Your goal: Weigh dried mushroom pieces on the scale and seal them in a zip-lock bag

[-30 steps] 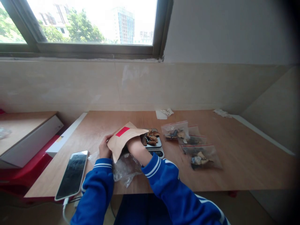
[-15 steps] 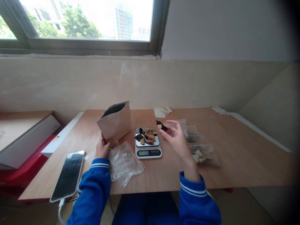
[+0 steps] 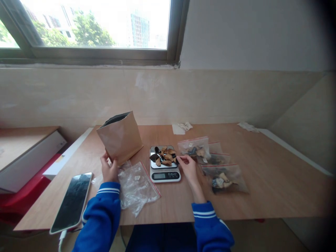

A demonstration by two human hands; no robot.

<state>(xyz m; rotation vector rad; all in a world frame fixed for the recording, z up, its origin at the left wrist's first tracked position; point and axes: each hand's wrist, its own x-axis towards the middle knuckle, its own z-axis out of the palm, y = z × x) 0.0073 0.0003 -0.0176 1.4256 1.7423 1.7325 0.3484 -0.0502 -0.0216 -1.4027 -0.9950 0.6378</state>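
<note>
Head view: on a wooden table (image 3: pixel 275 189), the left hand (image 3: pixel 109 168) grips an upright paper pouch (image 3: pixel 120 138) left of center. The right hand (image 3: pixel 188 171), curled, whether holding anything unclear, sits just beside a kitchen scale (image 3: pixel 165 175) bearing tan-and-black dried pieces (image 3: pixel 165 156); zip bags (image 3: pixel 224 178) lie at right.

sleeve (image 3: pixel 102 210): blue, wht stripes | kraft bag (image 3: pixel 120 140): brn, blk lining

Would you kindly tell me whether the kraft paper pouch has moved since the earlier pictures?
Yes: the kraft paper pouch, held upright by the left hand, has shifted left, and now stands further from the digital scale than before.
</note>
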